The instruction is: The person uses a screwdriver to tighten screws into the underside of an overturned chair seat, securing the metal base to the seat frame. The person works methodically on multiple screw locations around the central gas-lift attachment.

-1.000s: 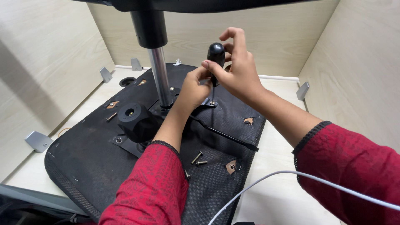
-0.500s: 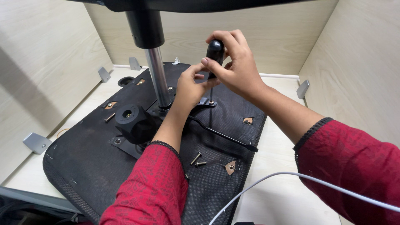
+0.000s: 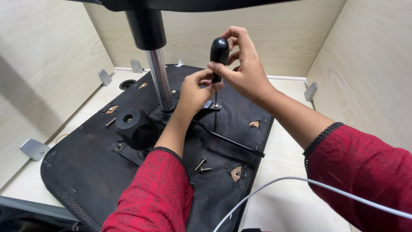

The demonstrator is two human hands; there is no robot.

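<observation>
Up at the right hand (image 3: 246, 71), grip wrapped around the black bulb handle of a screwdriver (image 3: 219, 53), shaft pointing straight down onto a screw in the metal bracket (image 3: 210, 106) below. Just under that grip, left hand (image 3: 195, 92) pinching the shaft, fingertips closed on it. Everything sitting on the upturned black chair seat base (image 3: 86, 167), lying on a pale wooden worktop (image 3: 283, 189). Left of both grips, chrome gas-lift column (image 3: 159, 77) standing upright. Nearer than the grips, two loose bolts (image 3: 201, 165) on the fabric and a thin black lever (image 3: 227, 139) running out to the right. White cable (image 3: 300, 182) crossing bottom right.
</observation>
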